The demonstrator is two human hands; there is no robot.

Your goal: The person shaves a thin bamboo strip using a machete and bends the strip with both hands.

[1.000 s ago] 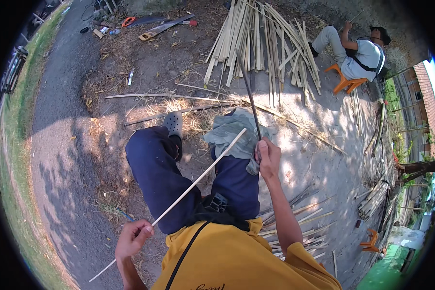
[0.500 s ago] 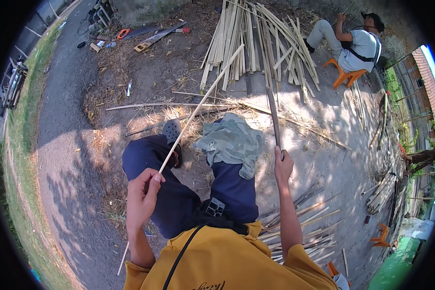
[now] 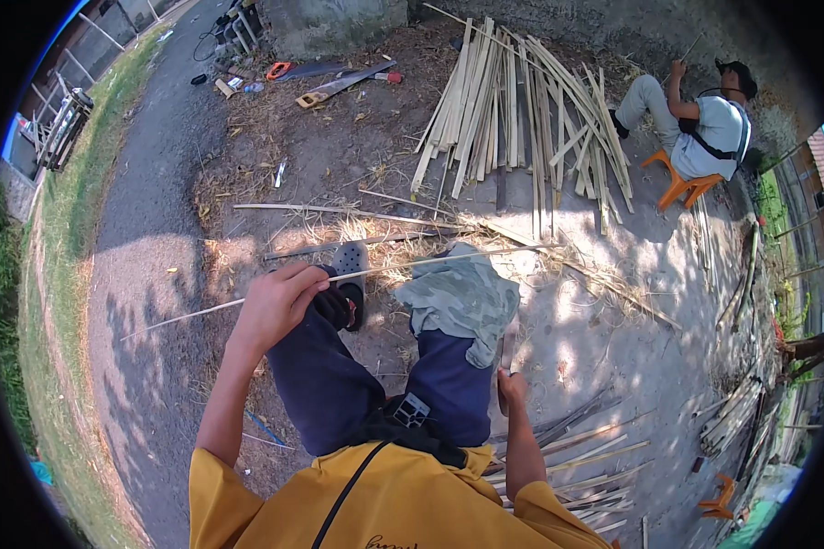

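My left hand (image 3: 279,304) is closed around a long, thin bamboo strip (image 3: 430,263). The strip runs nearly level across my lap, one end past my hand to the left, the other beyond the right knee. A pale camouflage cloth (image 3: 458,293) is draped over my right knee, below the strip's far part. At the right thigh, my right hand (image 3: 515,392) grips what looks like a knife (image 3: 509,342), its narrow blade pointing up beside the cloth. The hand partly hides its handle.
A large pile of split strips (image 3: 494,110) lies ahead. Handsaws (image 3: 343,84) rest at the far left. Another person (image 3: 710,128) sits on an orange stool (image 3: 679,186) at the far right. More strips (image 3: 595,467) lie beside my right hip.
The bamboo strip has swung from steeply upright to almost level as my left hand rose and turned. My right hand has drawn back toward my thigh with the knife. The view has shifted slightly.
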